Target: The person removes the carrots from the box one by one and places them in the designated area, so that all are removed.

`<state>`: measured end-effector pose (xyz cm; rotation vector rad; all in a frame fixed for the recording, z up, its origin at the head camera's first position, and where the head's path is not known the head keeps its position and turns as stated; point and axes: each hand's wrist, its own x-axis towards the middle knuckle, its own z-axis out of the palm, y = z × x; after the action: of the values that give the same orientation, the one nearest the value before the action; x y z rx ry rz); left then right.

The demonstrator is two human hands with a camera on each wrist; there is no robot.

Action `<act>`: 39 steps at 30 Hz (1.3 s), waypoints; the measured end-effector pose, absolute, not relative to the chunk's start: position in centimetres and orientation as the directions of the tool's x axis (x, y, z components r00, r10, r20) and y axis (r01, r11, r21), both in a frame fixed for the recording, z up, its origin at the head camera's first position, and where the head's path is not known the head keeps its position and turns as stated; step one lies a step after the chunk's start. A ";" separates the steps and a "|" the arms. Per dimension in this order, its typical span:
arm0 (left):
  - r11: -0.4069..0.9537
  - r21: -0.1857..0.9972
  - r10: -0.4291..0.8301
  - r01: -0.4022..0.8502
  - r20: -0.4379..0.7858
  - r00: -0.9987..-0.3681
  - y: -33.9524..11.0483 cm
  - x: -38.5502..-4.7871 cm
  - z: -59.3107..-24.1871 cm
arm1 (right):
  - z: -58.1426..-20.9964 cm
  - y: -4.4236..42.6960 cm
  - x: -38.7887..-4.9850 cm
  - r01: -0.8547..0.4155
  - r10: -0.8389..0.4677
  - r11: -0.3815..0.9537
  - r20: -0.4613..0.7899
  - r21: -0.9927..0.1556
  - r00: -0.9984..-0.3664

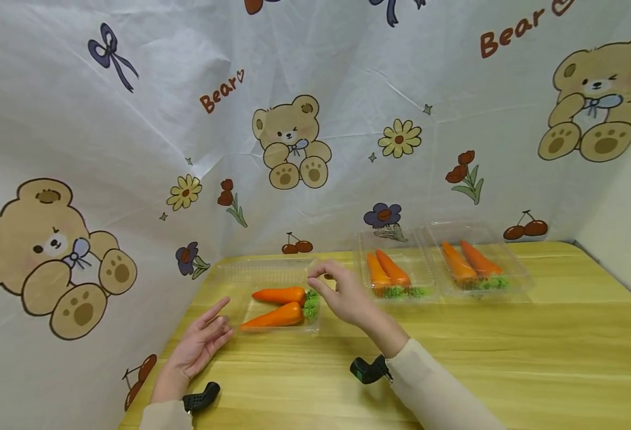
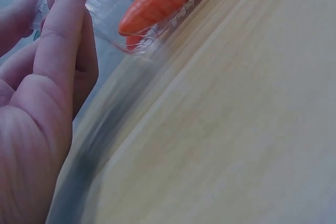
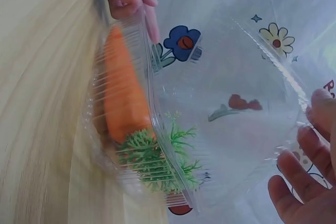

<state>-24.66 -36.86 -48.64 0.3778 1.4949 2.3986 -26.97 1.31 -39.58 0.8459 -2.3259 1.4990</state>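
A clear plastic box (image 1: 255,310) lies with its lid (image 1: 261,273) raised at the back, holding two orange carrots (image 1: 276,316) with green tops (image 1: 310,304). At its left end is my left hand (image 1: 199,346), its fingers around the rim and one finger pointing away. The left wrist view shows clear plastic between thumb and finger. Above the right end, my right hand (image 1: 344,292) pinches the lid's edge with thumb and index fingertips. In the right wrist view the other fingers (image 3: 296,169) are spread loosely. The exact contact on the transparent lid is hard to see.
Two more clear boxes stand at the back right: one box (image 1: 428,280) with carrots (image 1: 393,267), another box (image 1: 520,280) with carrots (image 1: 479,258). The wooden table (image 1: 455,358) meets a bear-print cloth (image 1: 336,209) behind and at the left.
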 end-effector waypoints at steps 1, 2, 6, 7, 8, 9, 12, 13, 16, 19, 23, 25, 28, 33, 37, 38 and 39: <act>-0.414 0.904 0.371 -0.108 0.059 -0.927 -36.9 -24.6 -48.6 | -39.6 1.2 -27.1 -0.586 -0.322 0.287 0.499 -0.758 -0.804; -0.409 0.906 0.365 -0.111 0.051 -0.929 -36.9 -24.5 -48.6 | -39.6 1.0 -27.3 -0.582 -0.311 0.270 0.502 -0.767 -0.807; -0.406 0.906 0.347 -0.118 0.033 -0.937 -37.2 -24.1 -48.6 | -39.8 0.4 -28.0 -0.547 -0.271 0.201 0.490 -0.813 -0.828; -0.409 0.905 0.348 -0.120 0.033 -0.937 -37.3 -24.0 -48.6 | -39.8 0.2 -28.2 -0.540 -0.265 0.177 0.489 -0.823 -0.831; -0.414 0.902 0.349 -0.121 0.034 -0.937 -37.3 -24.0 -48.7 | -39.8 0.2 -28.4 -0.531 -0.259 0.154 0.484 -0.833 -0.836; -0.418 0.900 0.349 -0.124 0.033 -0.936 -37.3 -23.9 -48.7 | -39.8 0.1 -28.7 -0.519 -0.251 0.133 0.478 -0.845 -0.842; -0.422 0.898 0.352 -0.129 0.031 -0.936 -37.3 -24.0 -48.6 | -39.7 0.1 -29.1 -0.476 -0.233 0.079 0.448 -0.876 -0.863; -0.424 0.896 0.352 -0.131 0.029 -0.935 -37.2 -24.0 -48.6 | -39.7 0.1 -29.2 -0.458 -0.227 0.064 0.434 -0.887 -0.872; -0.429 0.893 0.354 -0.133 0.031 -0.935 -37.1 -24.2 -48.5 | -39.6 0.0 -29.6 -0.401 -0.208 0.012 0.390 -0.916 -0.897; -0.426 0.895 0.358 -0.128 0.037 -0.933 -37.1 -24.3 -48.5 | -39.6 -0.1 -30.2 -0.365 -0.193 -0.046 0.367 -0.930 -0.910; -0.418 0.900 0.353 -0.123 0.036 -0.935 -37.0 -24.4 -48.4 | -39.7 -0.2 -31.2 -0.319 -0.172 -0.110 0.334 -0.941 -0.927; -0.422 0.898 0.353 -0.128 0.032 -0.935 -37.0 -24.4 -48.4 | -39.7 -0.2 -31.6 -0.293 -0.155 -0.130 0.312 -0.947 -0.937; -0.431 0.892 0.359 -0.136 0.032 -0.933 -36.9 -24.4 -48.4 | -39.8 -0.3 -32.0 -0.260 -0.134 -0.147 0.279 -0.954 -0.951; -0.435 0.890 0.361 -0.137 0.033 -0.932 -36.8 -24.4 -48.4 | -40.0 -0.2 -32.6 -0.217 -0.146 -0.132 0.235 -0.967 -0.961; -0.431 0.892 0.353 -0.139 0.025 -0.935 -36.7 -24.6 -48.5 | -40.3 -0.2 -33.1 -0.178 -0.148 -0.135 0.198 -0.975 -0.969; -0.428 0.893 0.352 -0.138 0.023 -0.936 -36.7 -24.6 -48.5 | -40.4 -0.2 -33.3 -0.163 -0.142 -0.145 0.184 -0.976 -0.973; -0.424 0.895 0.351 -0.137 0.023 -0.936 -36.6 -24.6 -48.5 | -40.6 -0.2 -33.4 -0.150 -0.137 -0.155 0.171 -0.977 -0.976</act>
<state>-24.64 -36.63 -48.55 0.2978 1.4879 2.4118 -33.36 -0.20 -40.63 0.3452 -2.0369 2.3553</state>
